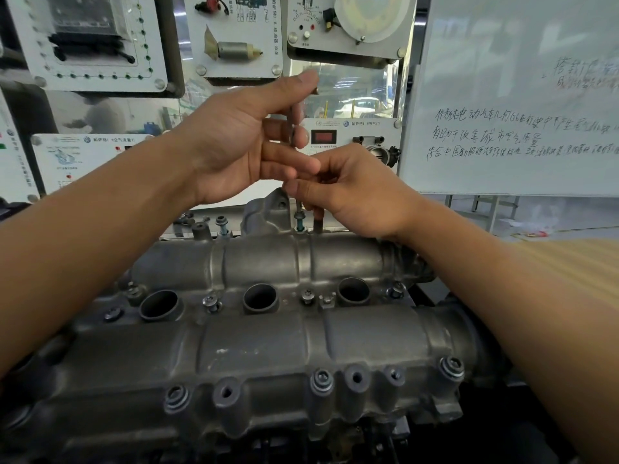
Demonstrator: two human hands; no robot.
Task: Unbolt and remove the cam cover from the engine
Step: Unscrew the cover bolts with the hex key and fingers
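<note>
Grey metal fills the low half of the head view: this is the cam cover. It sits on the engine, right in front of the person and under both arms. The work is at its far edge. A long thin tool stands straight up there, with its tip down on a bolt. The left hand is up high, with its thumb near the top end and a finger curled round the tool, I think to keep it upright and turn it. The right hand is low. Its fingertips pinch the tool just above the bolt, most likely so the tip does not slip off. A second bolt, to the left on the same edge, sticks up out of its hole, so it looks loose. Three round holes run across the middle of the cover. They are dark inside and I cannot tell what is in them. Along the near edge some little holes hold near bolts and some empty holes hold nothing I can see. So I think the cover is only partly unbolted and not ready to lift. Behind the engine hang display boards, and a whiteboard with writing stands on the right.
</note>
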